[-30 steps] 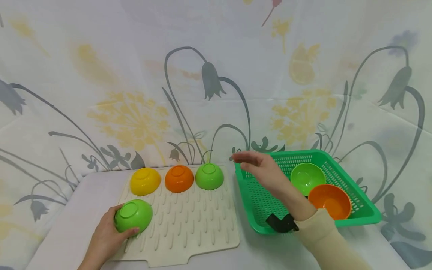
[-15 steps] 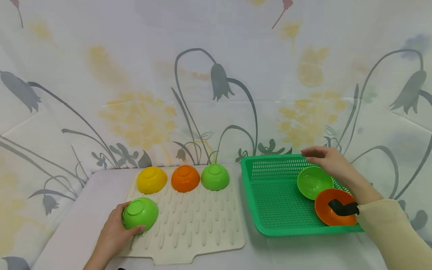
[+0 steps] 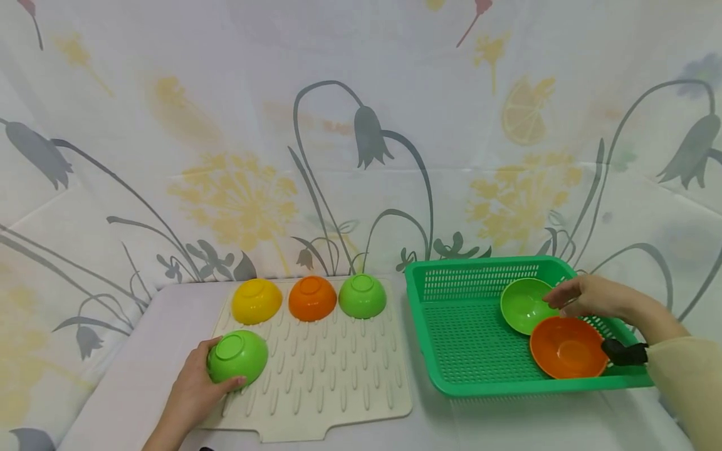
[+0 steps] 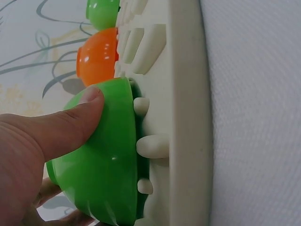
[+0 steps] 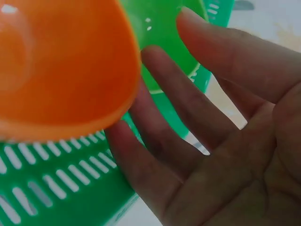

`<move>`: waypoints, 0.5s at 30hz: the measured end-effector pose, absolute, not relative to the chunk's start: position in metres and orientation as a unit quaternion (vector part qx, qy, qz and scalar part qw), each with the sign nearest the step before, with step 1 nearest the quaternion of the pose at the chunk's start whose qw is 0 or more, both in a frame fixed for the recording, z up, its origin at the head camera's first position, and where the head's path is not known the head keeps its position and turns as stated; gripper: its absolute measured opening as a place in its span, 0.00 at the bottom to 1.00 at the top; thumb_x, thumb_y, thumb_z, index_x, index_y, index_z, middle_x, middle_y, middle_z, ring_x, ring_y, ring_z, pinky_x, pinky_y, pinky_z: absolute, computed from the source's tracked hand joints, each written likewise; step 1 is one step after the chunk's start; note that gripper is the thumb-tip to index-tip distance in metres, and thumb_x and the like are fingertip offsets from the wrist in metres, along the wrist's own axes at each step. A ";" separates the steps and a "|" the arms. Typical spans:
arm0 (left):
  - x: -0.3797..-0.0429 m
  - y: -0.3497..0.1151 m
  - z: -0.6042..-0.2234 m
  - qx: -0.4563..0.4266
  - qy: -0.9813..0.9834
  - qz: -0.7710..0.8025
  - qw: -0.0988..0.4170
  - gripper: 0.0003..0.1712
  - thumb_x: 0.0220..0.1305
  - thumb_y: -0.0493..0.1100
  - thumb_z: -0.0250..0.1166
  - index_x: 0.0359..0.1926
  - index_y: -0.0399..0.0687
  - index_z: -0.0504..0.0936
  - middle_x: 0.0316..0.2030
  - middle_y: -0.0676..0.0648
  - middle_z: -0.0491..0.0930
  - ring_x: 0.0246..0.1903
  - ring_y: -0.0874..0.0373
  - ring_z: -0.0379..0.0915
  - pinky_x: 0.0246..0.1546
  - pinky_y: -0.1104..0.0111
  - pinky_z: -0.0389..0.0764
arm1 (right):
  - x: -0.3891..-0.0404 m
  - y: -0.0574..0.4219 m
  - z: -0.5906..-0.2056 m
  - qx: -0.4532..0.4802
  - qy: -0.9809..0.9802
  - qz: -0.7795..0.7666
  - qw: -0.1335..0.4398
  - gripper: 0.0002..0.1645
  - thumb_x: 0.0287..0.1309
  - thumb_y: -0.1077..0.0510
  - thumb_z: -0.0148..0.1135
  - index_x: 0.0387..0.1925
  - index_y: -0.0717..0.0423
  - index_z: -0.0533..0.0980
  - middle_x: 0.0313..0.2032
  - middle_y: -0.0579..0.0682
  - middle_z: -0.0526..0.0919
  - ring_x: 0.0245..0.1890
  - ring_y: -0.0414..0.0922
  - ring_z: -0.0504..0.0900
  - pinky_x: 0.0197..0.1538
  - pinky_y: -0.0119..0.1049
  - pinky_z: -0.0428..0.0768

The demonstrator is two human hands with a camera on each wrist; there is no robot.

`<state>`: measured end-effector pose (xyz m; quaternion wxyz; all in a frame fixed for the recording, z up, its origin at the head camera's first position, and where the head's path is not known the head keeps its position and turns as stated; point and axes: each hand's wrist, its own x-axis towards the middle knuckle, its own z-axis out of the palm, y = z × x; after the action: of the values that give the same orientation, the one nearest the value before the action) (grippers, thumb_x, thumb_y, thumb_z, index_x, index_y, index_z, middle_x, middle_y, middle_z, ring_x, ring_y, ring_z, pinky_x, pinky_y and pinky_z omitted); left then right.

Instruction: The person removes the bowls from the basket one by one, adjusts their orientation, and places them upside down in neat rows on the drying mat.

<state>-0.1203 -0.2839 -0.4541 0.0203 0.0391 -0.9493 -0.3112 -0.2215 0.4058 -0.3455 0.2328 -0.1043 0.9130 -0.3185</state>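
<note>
Left hand (image 3: 194,385): clamped on the near green bowl (image 3: 238,358), thumb pressed along the outer wall, fingers round the far side. Bowl sits mouth down at the left front of a cream ribbed mat (image 3: 321,391). Bright lime in the head view, deeper green from the left wrist; glossy, smooth, plain-sided, with a raised foot ring on top. Rim lies against the mat's pegs.

Right hand (image 3: 603,299): fingers apart and extended, over the right part of a green slatted basket (image 3: 507,389). Fingertips lie close by the rim of the large orange bowl (image 3: 568,352); cannot tell whether they touch. That bowl is mouth up in the basket, shiny inside, walls flaring, a paler round base showing. Just behind it, a lime bowl (image 3: 520,307), also mouth up, white glints within; the thumb shows before it from the right wrist.

Back row on the mat, all inverted, left to right: yellow bowl (image 3: 256,302), small orange bowl (image 3: 313,299), back green bowl (image 3: 363,297).
</note>
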 end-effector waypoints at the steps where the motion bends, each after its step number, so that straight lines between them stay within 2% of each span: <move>1: -0.121 -0.283 -0.454 0.041 -0.949 -0.312 0.017 0.58 0.48 0.55 0.79 0.69 0.31 0.57 0.62 0.24 0.62 0.61 0.28 0.61 0.59 0.35 0.65 | -0.222 0.408 -0.346 -0.099 0.912 -0.316 0.241 0.25 0.60 0.64 0.66 0.57 0.72 0.75 0.52 0.66 0.80 0.51 0.59 0.80 0.50 0.50 0.83; 7: -0.121 -0.281 -0.453 0.048 -0.948 -0.315 0.009 0.59 0.48 0.55 0.79 0.69 0.31 0.56 0.62 0.24 0.63 0.61 0.28 0.62 0.58 0.35 0.66 | -0.221 0.412 -0.349 -0.083 0.898 -0.327 0.284 0.25 0.57 0.70 0.63 0.58 0.71 0.75 0.54 0.69 0.79 0.51 0.61 0.80 0.47 0.50 0.84; 15: -0.120 -0.283 -0.452 0.051 -0.948 -0.315 -0.003 0.60 0.50 0.57 0.78 0.70 0.31 0.55 0.64 0.25 0.61 0.62 0.29 0.61 0.59 0.35 0.65 | -0.221 0.410 -0.350 -0.080 0.901 -0.319 0.283 0.25 0.53 0.78 0.59 0.55 0.74 0.76 0.52 0.70 0.79 0.47 0.59 0.82 0.43 0.49 0.86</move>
<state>-0.1203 -0.2829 -0.4524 -0.0027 0.0514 -0.9476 -0.3153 -0.2205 0.4096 -0.3505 0.2828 -0.0797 0.9011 -0.3189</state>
